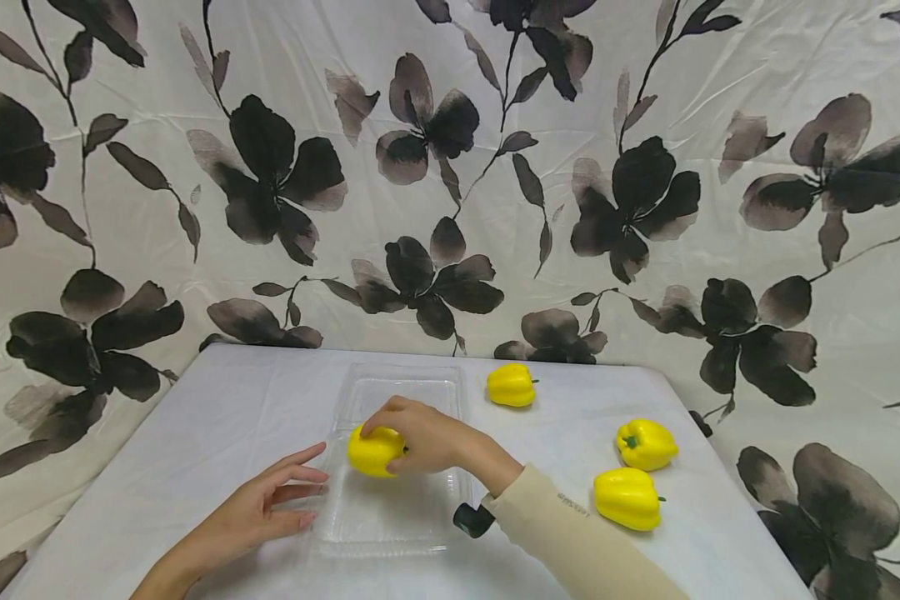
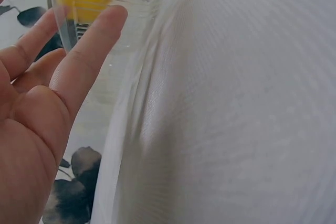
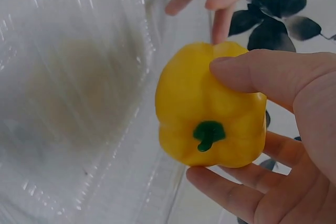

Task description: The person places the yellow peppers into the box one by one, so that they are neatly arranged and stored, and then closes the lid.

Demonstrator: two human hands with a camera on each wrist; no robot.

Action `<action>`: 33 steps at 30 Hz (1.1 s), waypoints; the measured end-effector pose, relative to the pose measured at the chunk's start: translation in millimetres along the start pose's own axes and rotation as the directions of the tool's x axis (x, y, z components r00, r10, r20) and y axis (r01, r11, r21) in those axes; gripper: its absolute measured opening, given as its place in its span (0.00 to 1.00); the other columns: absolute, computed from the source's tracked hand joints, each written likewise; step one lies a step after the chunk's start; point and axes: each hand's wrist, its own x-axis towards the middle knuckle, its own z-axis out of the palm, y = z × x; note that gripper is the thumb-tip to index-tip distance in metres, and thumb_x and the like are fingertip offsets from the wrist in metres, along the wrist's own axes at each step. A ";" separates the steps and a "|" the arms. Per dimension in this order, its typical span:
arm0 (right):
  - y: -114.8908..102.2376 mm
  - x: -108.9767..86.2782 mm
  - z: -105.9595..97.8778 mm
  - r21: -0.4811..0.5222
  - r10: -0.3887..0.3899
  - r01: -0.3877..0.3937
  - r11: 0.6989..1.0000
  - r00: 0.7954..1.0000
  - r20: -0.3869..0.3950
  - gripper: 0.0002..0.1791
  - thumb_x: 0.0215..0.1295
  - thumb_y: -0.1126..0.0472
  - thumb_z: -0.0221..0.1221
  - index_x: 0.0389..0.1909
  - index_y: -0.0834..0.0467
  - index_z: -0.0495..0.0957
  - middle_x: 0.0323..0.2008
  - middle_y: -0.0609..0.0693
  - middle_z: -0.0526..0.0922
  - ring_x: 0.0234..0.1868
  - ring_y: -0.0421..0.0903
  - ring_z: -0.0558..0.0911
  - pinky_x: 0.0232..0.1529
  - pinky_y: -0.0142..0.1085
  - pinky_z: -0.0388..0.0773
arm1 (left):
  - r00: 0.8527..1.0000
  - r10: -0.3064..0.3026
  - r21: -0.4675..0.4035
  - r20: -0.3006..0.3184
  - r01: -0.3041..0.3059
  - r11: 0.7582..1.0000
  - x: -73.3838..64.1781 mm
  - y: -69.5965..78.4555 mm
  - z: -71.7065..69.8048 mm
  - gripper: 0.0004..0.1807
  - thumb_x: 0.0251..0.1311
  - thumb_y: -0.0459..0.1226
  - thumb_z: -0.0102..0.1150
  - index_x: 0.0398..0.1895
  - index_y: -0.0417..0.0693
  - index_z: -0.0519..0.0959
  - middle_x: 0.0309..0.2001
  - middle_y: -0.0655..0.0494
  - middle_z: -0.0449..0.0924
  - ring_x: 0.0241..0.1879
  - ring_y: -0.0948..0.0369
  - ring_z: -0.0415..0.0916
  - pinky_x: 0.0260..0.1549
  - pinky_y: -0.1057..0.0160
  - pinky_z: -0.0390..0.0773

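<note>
My right hand [image 1: 423, 435] grips a yellow bell pepper [image 1: 369, 454] over the clear plastic clamshell container [image 1: 390, 529]. In the right wrist view the thumb lies on one side of the pepper [image 3: 181, 103] and the fingers are on the other, its green stem facing the camera. Whether the pepper touches the container's floor, I cannot tell. My left hand [image 1: 258, 508] is at the container's left side, fingers spread and holding nothing. In the left wrist view its fingertips are close beside the ribbed clear wall, and yellow shows through the plastic.
To the right on the white-covered table [image 1: 217, 417] lie three more yellow peppers: one at the back [image 1: 510, 386], another farther right [image 1: 647, 444], and a front one [image 1: 627, 498] close to it. Behind the table hangs a floral cloth [image 1: 525, 217].
</note>
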 end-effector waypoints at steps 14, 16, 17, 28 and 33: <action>-3.5 7.8 14.6 -0.011 -0.020 0.020 1.000 1.000 -0.007 0.27 0.64 0.61 0.72 0.65 0.47 0.81 0.64 0.45 0.79 0.61 0.42 0.77 0.68 0.35 0.74 | 1.000 0.013 0.000 0.003 -0.013 1.000 0.0 -1.6 0.1 0.24 0.70 0.30 0.66 0.67 0.35 0.74 0.84 0.43 0.50 0.64 0.73 0.76 0.58 0.63 0.84; -4.4 8.5 15.7 -0.011 -0.021 0.021 1.000 1.000 -0.004 0.27 0.65 0.61 0.73 0.65 0.47 0.81 0.64 0.45 0.79 0.62 0.42 0.77 0.68 0.35 0.74 | 1.000 0.009 -0.006 0.006 -0.009 1.000 -0.2 -1.6 0.2 0.24 0.71 0.30 0.66 0.67 0.34 0.74 0.84 0.38 0.48 0.64 0.73 0.76 0.57 0.63 0.85; -5.0 8.6 16.2 -0.011 -0.018 0.018 1.000 1.000 -0.002 0.27 0.65 0.60 0.73 0.65 0.47 0.81 0.64 0.45 0.79 0.62 0.43 0.76 0.68 0.35 0.74 | 1.000 0.009 -0.009 0.006 -0.009 1.000 -0.3 -1.5 0.3 0.24 0.71 0.30 0.66 0.67 0.34 0.74 0.84 0.36 0.47 0.64 0.73 0.76 0.57 0.64 0.85; -8.2 12.2 25.5 -0.050 -0.003 0.003 0.999 1.000 -0.007 0.27 0.65 0.58 0.74 0.64 0.44 0.82 0.65 0.43 0.80 0.59 0.44 0.75 0.59 0.31 0.75 | 1.000 0.017 -0.024 0.010 -0.017 1.000 -1.7 -1.8 1.3 0.23 0.71 0.29 0.65 0.66 0.34 0.74 0.85 0.48 0.51 0.65 0.72 0.76 0.58 0.63 0.84; -9.5 12.8 27.4 -0.044 0.003 -0.004 0.999 1.000 -0.006 0.27 0.65 0.58 0.74 0.64 0.44 0.82 0.64 0.44 0.80 0.59 0.44 0.74 0.60 0.32 0.75 | 1.000 0.002 -0.029 0.010 -0.001 1.000 -1.4 -0.3 1.5 0.22 0.72 0.30 0.65 0.66 0.35 0.75 0.85 0.50 0.51 0.65 0.71 0.76 0.58 0.64 0.84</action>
